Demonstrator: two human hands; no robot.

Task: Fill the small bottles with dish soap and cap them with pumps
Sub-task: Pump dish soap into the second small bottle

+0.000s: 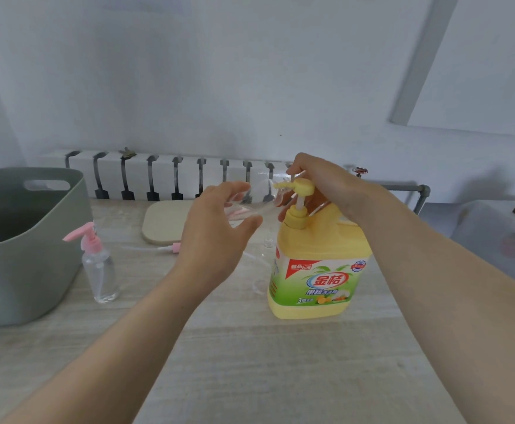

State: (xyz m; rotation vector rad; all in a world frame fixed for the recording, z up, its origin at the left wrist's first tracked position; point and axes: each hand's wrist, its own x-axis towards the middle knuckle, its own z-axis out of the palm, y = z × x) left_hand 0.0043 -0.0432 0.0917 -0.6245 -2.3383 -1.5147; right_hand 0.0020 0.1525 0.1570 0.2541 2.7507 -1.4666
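Under the right hand [326, 185] stands the yellow soap jug [317, 283]; we see that hand draped over its pump head [303, 186], fingers curled down round it. Just left of the nozzle, the left hand [216, 234] is half closed, thumb below and fingers above, round a clear bottle [251, 206] held off the table [250, 362]; the bottle is blurred, one end close to the nozzle. Between the left hand and the jug we make out an open bottle [268, 243] standing behind. Beyond the left hand lie a beige pad [161, 221] and a loose pink pump [175, 248]. Further left stand a capped bottle [100, 270] and, beside it, a grey tub [36, 270]
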